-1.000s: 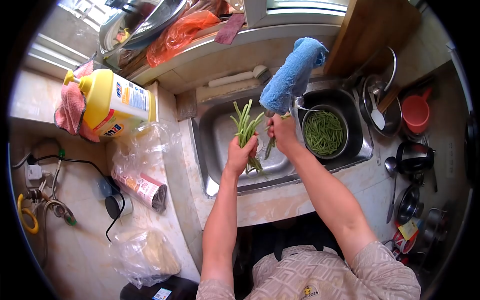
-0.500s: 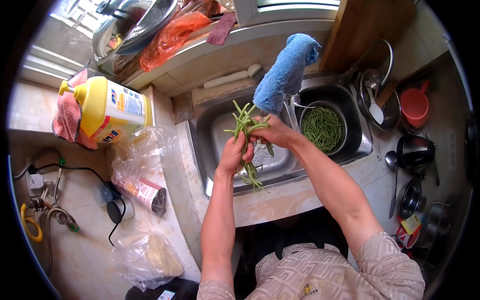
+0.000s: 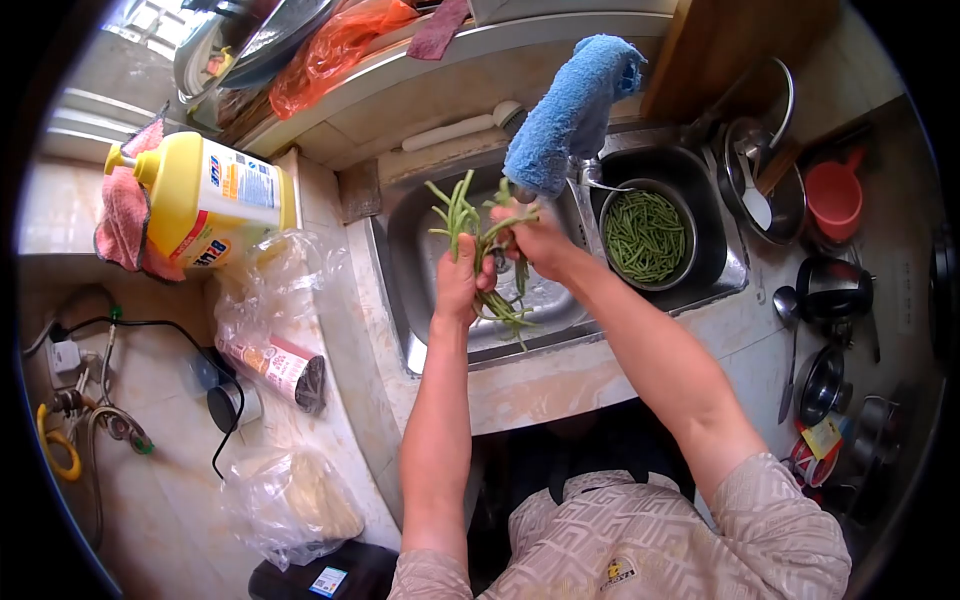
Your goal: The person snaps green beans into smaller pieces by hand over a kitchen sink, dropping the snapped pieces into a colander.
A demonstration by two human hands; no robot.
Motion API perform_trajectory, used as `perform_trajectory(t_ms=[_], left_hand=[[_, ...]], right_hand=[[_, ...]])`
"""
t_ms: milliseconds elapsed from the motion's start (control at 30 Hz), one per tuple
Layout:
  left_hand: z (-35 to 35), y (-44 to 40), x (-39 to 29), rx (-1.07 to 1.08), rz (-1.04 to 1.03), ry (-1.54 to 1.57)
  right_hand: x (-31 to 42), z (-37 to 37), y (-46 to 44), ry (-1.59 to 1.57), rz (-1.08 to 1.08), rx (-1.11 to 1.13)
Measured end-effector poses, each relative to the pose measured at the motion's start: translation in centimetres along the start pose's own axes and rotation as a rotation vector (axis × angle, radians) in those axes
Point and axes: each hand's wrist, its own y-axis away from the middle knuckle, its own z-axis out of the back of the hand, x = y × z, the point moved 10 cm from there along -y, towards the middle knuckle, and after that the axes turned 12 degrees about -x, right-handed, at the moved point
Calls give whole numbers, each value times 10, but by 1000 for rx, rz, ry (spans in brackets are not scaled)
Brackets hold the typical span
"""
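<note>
Over the left basin of the steel sink [image 3: 408,290], my left hand [image 3: 460,285] is closed round a bunch of long green beans [image 3: 456,212]. Their ends stick out above the fist and hang below it. My right hand [image 3: 540,243], a little blurred, is closed on several beans of its own just under the tap end, which is wrapped in a blue cloth [image 3: 570,115]. A round metal pot [image 3: 690,232] full of green beans [image 3: 645,238] stands in the right basin.
Left of the sink lie a yellow detergent jug [image 3: 180,200], a pink-labelled packet [image 3: 275,370] and a plastic bag [image 3: 295,505]. To the right are a pan with a white spoon [image 3: 755,205], a red dipper [image 3: 833,203] and a ladle [image 3: 787,310].
My hands have drawn slightly apart, and the bunch has spread into two portions between them. The whole view has shifted a little.
</note>
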Motion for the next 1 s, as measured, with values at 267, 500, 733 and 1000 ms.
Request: perform_trajectory(t_ms=[267, 500, 733, 1000], left_hand=[[14, 5, -9, 3, -63, -225], [82, 9, -7, -288, -74, -111], [19, 14, -7, -162, -173, -321], [15, 15, 11, -121, -83, -141]], right_hand=[[4, 36, 11, -366, 212, -443], [46, 56, 15, -533, 202, -434], [14, 1, 20, 54, 254, -220], [5, 46, -10, -228, 230, -340]])
